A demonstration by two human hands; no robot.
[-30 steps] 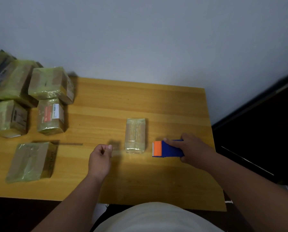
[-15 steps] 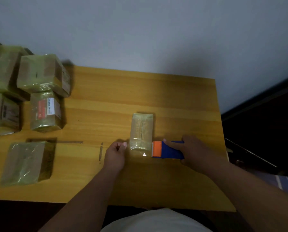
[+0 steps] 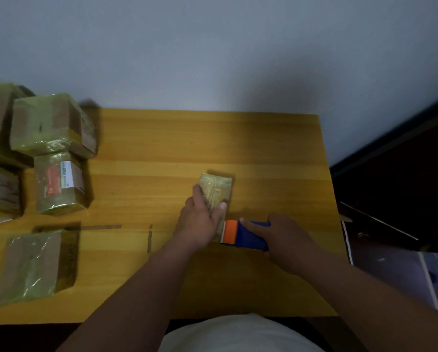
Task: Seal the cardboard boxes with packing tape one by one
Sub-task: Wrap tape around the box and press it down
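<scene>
A small tape-wrapped cardboard box (image 3: 217, 189) lies near the middle of the wooden table (image 3: 213, 143). My left hand (image 3: 202, 219) lies over the box's near half, fingers on its left side and thumb on top, gripping it. My right hand (image 3: 285, 237) grips a blue tape dispenser (image 3: 248, 236) with an orange head, index finger stretched along its top. The orange head touches the box's near end, just right of my left thumb.
Several tape-wrapped boxes (image 3: 51, 128) are stacked at the table's left end, one with a red and white label (image 3: 59, 182). Another wrapped box (image 3: 35, 265) lies at the front left. Two tape strips (image 3: 149, 237) stick to the table. A dark cabinet (image 3: 403, 186) stands right.
My left hand moved right from the bare table onto the small box and took hold of it. The right hand stays on the dispenser next to the box.
</scene>
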